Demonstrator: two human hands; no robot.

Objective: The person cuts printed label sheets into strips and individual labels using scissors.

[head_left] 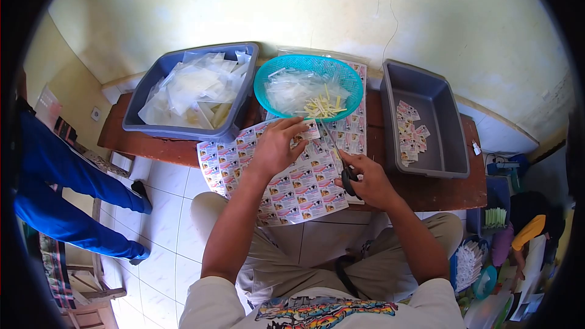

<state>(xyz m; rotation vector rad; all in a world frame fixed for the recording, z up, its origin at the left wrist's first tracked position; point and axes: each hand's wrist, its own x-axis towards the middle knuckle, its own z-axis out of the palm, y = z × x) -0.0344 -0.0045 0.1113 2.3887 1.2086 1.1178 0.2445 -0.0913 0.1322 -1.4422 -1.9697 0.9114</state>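
My right hand (370, 184) grips black-handled scissors (348, 178), their blades pointing up and away toward the turquoise basket. Between the fingers of my left hand (277, 146) is a small printed label piece (312, 130), close beside the blade tips. A large sheet of printed labels (298, 192) hangs over the bench edge toward my lap, under my left hand and forearm. More printed sheets (354, 137) lie flat beneath the basket. The turquoise basket (263, 99), just beyond my hands, holds clear plastic pieces and thin yellowish strips (323, 107).
On the wooden bench (420, 192), a grey tub (137, 123) of clear plastic bags stands left. Another grey tub (448, 128) at right holds cut labels (411, 134). A person in blue trousers (73, 170) stands at left. Another person's arm (520, 259) shows at lower right beside containers.
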